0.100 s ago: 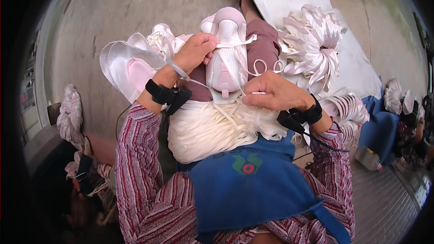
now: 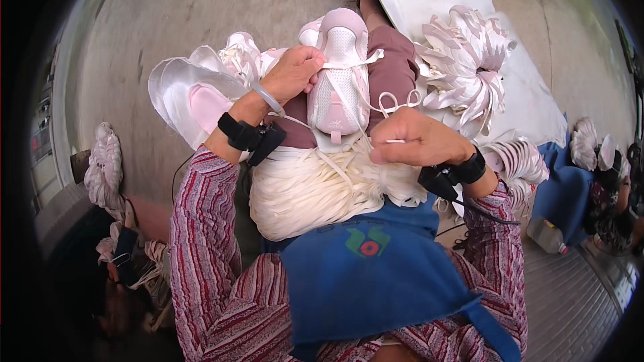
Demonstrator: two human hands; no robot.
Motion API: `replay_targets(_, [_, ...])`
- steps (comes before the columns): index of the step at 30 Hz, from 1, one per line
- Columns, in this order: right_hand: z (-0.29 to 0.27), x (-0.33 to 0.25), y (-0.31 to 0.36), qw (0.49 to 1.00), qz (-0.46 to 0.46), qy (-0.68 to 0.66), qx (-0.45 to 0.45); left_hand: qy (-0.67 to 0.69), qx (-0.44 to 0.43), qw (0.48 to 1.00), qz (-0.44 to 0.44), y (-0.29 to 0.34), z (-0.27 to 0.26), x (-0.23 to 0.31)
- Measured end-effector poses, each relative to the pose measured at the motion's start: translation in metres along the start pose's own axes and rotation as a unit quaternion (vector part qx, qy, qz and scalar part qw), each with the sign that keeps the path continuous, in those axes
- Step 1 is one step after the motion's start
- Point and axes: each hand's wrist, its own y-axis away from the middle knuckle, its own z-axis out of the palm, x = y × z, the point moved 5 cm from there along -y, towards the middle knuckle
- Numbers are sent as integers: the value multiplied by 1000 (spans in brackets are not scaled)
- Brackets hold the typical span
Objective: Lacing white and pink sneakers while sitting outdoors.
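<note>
A white and pale pink shoe upper [image 2: 339,104] lies across my lap between my thighs, its toe end pointing away. A white shoelace [image 2: 349,65] crosses it and loops out to the right. My left hand [image 2: 293,72] is closed at the upper's left edge, pinching the lace beside the eyelets. To the lower right of the upper, my right hand [image 2: 421,139] is closed on the lace, with a white end showing at its fingers. Beneath both hands, a thick bundle of cream laces [image 2: 302,194] rests on my lap above the blue apron [image 2: 376,281].
Pink and white shoe parts [image 2: 201,97] are piled at my left. A ring-shaped bundle of uppers [image 2: 469,67] sits on a white sheet [image 2: 530,87] at the right, with stacked pieces [image 2: 513,167] nearer. A plastic bottle [image 2: 547,234] and a co-worker [image 2: 614,201] are farther right.
My right hand has shifted slightly to the right, away from the upper. My left hand stays at the upper's edge, almost unmoved.
</note>
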Motion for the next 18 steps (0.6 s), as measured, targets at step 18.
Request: replay_targets(18, [13,-2,-33,976,-13,146,160,145,-57,985,-79,34,36,-12])
